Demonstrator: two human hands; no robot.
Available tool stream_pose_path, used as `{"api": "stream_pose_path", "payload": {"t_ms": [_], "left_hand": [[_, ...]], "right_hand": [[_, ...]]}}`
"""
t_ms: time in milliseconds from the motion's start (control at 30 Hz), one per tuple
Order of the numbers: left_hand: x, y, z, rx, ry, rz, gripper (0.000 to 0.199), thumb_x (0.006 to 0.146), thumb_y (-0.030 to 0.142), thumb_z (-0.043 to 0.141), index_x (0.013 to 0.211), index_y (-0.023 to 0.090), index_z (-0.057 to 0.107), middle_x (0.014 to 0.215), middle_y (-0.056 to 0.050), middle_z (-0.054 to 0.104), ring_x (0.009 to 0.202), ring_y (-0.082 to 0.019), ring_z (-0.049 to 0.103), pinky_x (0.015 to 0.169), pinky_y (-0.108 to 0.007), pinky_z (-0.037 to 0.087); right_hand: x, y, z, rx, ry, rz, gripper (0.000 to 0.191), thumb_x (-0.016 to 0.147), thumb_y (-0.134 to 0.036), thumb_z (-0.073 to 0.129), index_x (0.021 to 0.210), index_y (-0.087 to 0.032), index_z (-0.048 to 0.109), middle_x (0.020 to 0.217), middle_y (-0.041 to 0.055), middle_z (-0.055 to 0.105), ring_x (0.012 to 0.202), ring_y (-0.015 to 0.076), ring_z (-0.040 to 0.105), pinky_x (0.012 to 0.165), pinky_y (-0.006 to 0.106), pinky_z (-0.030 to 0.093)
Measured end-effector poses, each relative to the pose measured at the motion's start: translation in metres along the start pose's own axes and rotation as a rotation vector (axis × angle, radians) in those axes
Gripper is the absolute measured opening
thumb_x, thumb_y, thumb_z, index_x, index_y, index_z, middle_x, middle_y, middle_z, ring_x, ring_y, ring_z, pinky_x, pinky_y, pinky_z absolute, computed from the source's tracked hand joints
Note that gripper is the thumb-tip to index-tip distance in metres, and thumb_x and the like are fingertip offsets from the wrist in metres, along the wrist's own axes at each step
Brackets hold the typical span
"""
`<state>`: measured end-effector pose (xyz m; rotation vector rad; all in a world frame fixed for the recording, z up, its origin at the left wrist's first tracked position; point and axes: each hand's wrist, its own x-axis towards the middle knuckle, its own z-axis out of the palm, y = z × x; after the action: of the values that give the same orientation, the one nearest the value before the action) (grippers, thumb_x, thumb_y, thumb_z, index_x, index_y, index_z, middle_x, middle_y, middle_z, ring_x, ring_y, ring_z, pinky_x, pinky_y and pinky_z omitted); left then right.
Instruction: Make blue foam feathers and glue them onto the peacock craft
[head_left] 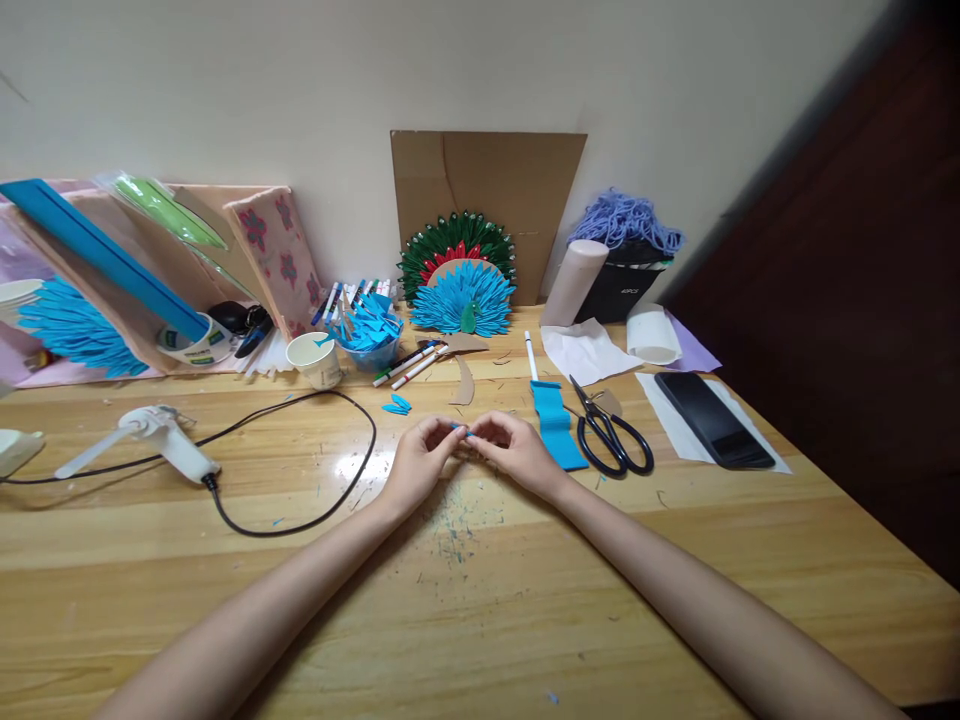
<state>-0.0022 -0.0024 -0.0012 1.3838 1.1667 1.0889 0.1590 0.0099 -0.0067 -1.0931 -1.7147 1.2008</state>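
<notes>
Over the middle of the table, my left hand (422, 462) and my right hand (519, 458) meet at the fingertips. Between them they pinch a small blue paper piece (463, 430), mostly covered by the fingers. Just right of my right hand lies a folded strip of blue crepe paper (553, 425), with black-handled scissors (611, 435) beside it. A few cut blue petals (397, 404) rest beyond my left hand. Farther back, a fan-shaped craft of blue, red and green petals (465, 285) leans against a cardboard sheet (517, 190).
A glue gun (174, 448) with a looping black cable (367, 470) lies at left. Behind stand a paper cup (315, 362) and a tub of blue pieces (371, 345). Markers (420, 367) lie mid-table. A phone (712, 420) is at right. Blue scraps (457, 530) litter the wood.
</notes>
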Motion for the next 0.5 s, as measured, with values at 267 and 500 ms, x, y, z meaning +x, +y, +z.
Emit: {"api": "stream_pose_path", "payload": {"t_ms": [267, 500], "left_hand": [[0.0005, -0.0032, 0.0002, 0.005, 0.004, -0.026, 0.027, 0.076, 0.04, 0.059, 0.081, 0.014, 0.061, 0.075, -0.005, 0.066, 0.066, -0.014, 0.06, 0.055, -0.023, 0.045], [0.0002, -0.0005, 0.0013, 0.04, 0.018, -0.032, 0.026, 0.076, 0.039, 0.058, 0.078, 0.013, 0.061, 0.069, -0.004, 0.064, 0.063, -0.014, 0.059, 0.055, -0.023, 0.044]], "right_hand": [[-0.0011, 0.002, -0.0012, -0.017, 0.046, -0.019, 0.022, 0.078, -0.039, 0.058, 0.081, -0.017, 0.058, 0.074, 0.0022, 0.061, 0.067, 0.014, 0.057, 0.061, 0.026, 0.046], [-0.0013, 0.0004, -0.001, -0.043, 0.076, -0.031, 0.021, 0.078, -0.038, 0.058, 0.08, -0.018, 0.057, 0.07, 0.0, 0.058, 0.062, 0.0123, 0.053, 0.056, 0.024, 0.042]]}}
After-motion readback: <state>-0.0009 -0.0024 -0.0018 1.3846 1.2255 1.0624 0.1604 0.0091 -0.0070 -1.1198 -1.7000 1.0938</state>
